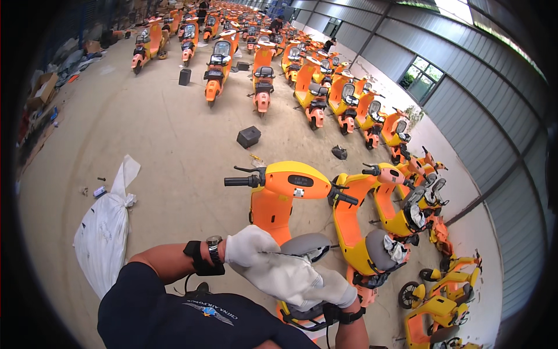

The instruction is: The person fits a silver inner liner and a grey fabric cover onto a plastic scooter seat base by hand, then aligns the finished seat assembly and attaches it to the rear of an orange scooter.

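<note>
White work gloves cover both of my hands, which meet in front of my chest. My left hand (249, 247) reaches across to my right hand (332, 289), and the white fabric between them runs together. I cannot make out separate fingers or whether anything lies between them. Just beyond and below the hands stands an orange and yellow scooter (296, 177) with black handlebar grips. Its grey seat (305, 244) is partly covered by my gloves. A watch (214, 249) and a black strap sit on my left wrist, and another black strap (344, 315) wraps my right wrist.
More scooters stand close on the right, one with a grey seat (383, 251). Rows of scooters (263, 72) fill the far floor, with people among them. A tied white sack (104, 235) lies at left. A black box (249, 136) and a black bag (339, 152) lie ahead.
</note>
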Tool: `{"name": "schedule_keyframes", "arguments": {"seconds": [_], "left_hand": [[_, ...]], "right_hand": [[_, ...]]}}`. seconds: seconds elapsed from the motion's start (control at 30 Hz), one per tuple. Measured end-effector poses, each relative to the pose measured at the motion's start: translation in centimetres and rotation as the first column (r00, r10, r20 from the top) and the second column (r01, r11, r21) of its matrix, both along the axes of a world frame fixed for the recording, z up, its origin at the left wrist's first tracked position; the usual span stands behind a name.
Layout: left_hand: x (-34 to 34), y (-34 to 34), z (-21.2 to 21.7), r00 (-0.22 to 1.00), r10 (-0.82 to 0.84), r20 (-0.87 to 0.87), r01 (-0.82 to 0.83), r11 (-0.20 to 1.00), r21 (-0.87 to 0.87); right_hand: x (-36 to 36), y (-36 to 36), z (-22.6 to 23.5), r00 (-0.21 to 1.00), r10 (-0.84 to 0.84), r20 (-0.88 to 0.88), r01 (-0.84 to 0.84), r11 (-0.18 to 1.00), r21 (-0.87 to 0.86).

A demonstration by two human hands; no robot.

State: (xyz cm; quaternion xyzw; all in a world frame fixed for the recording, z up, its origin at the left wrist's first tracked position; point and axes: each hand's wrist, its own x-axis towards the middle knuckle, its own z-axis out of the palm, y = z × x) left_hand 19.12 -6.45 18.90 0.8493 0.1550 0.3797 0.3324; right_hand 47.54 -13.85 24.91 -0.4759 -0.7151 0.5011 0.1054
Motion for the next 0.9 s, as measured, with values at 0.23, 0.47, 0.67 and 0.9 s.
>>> {"name": "schedule_keyframes", "arguments": {"seconds": [0.23, 0.47, 0.67, 0.9], "left_hand": [[-1.4, 1.1, 2.4, 0.797, 0.569, 0.202, -0.604, 0.760, 0.241], [-0.2, -2.3, 1.0, 0.945, 0.290, -0.151, -0.320, 0.914, -0.248], [2.3, -3.2, 6.6, 0.969, -0.013, -0.246, -0.125, 0.835, -0.536], [5.2, -2.9, 8.3, 0.849, 0.132, -0.512, -0.102, 0.991, 0.086]], "right_hand": [[-2.2, -0.9, -1.0, 0.967, -0.080, -0.240, 0.105, 0.990, 0.094], [0.0, 2.0, -1.2, 0.872, -0.482, -0.089, 0.335, 0.452, 0.827], [-1.7, 3.4, 0.0, 0.896, -0.414, -0.162, 0.320, 0.348, 0.881], [-3.2, 3.1, -1.4, 0.909, -0.415, -0.019, 0.201, 0.398, 0.895]]}}
